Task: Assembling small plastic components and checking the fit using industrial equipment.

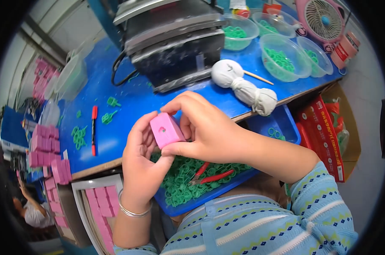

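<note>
Between my two hands is a small pink block (pixel 166 131) with a heart-shaped hollow in the face toward me. My left hand (pixel 140 155) closes on it from the left, thumb at its lower edge. From the right my right hand (pixel 203 127) grips it, fingers over the top and thumb along the bottom. Below the hands lies a blue tray (pixel 175 211) heaped with small green ring-like plastic pieces (pixel 182 187). Red-handled nippers (pixel 209 175) rest on the pieces.
A dark metal machine (pixel 175 55) stands at the back of the blue table (pixel 99 89). Clear bowls (pixel 286 63) of green pieces, a white cloth bundle (pixel 243 87) and a pink fan (pixel 322 21) are at right. Left are a red-black marker (pixel 94 131) and stacked pink blocks (pixel 43 144).
</note>
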`<state>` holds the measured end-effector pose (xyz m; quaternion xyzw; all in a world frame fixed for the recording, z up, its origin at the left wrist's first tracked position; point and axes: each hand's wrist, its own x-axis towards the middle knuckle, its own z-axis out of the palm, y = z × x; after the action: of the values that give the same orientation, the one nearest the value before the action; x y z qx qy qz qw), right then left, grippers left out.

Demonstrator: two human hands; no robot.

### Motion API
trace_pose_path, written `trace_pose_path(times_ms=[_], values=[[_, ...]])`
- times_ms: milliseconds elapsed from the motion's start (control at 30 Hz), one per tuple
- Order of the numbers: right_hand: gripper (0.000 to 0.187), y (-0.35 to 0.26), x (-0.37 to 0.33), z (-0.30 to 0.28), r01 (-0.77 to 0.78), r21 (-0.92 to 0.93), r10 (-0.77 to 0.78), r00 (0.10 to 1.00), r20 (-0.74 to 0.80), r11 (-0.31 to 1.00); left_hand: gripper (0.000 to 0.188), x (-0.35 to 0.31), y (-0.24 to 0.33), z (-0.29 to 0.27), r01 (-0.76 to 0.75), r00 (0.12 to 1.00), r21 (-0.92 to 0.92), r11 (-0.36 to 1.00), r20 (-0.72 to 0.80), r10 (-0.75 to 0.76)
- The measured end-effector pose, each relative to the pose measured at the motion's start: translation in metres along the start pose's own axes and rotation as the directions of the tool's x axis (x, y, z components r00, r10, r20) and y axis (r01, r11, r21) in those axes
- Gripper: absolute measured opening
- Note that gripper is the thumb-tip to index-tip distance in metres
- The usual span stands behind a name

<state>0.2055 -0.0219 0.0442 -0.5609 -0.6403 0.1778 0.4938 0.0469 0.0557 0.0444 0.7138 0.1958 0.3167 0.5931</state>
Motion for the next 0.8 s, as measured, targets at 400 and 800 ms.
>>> trace_pose_path(times_ms=[400, 800], values=[[0.055, 0.019, 0.012, -0.014, -0.2, 0.354, 0.158, 0.977, 0.147, 0.914, 0.056, 0.026, 0.005, 0.004, 0.071, 0.993, 0.054, 0.996, 0.089, -0.075], [0.049, 0.02, 0.003, -0.013, -0.257, 0.509, 0.206, 0.966, 0.155, 0.822, 0.056, 0.018, -0.003, 0.001, 0.059, 0.996, -0.088, 0.994, 0.073, -0.052]])
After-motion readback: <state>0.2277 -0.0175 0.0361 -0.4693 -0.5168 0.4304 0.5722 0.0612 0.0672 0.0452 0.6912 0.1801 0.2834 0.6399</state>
